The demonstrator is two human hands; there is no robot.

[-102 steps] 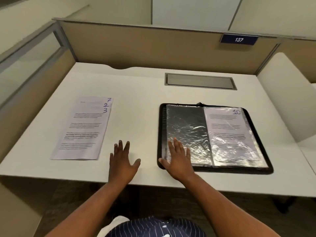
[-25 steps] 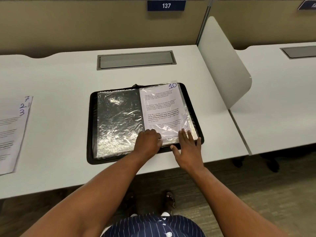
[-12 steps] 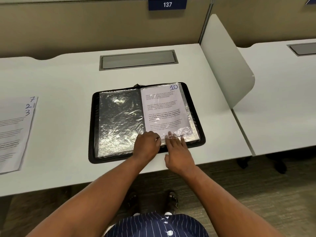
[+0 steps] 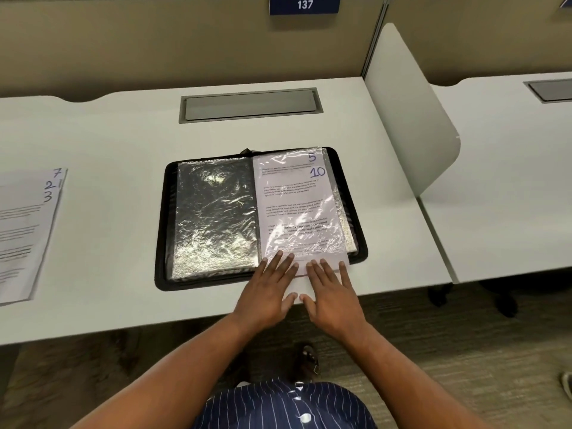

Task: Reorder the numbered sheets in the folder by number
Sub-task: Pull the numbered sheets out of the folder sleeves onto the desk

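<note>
Left hand [image 4: 266, 292] and right hand [image 4: 332, 295], fingers straight, press sheet 10 [image 4: 297, 212], partly out of the open folder [image 4: 164, 227] on the surface [image 4: 108, 144]; loose sheets [image 4: 24, 230] 7, 2, 3 lie left, so reordering looks far from done.

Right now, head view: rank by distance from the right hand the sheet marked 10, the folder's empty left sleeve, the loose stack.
1. Sheet marked 10, touching the right hand.
2. Empty left sleeve, left half of the folder.
3. Loose stack, far left.
</note>
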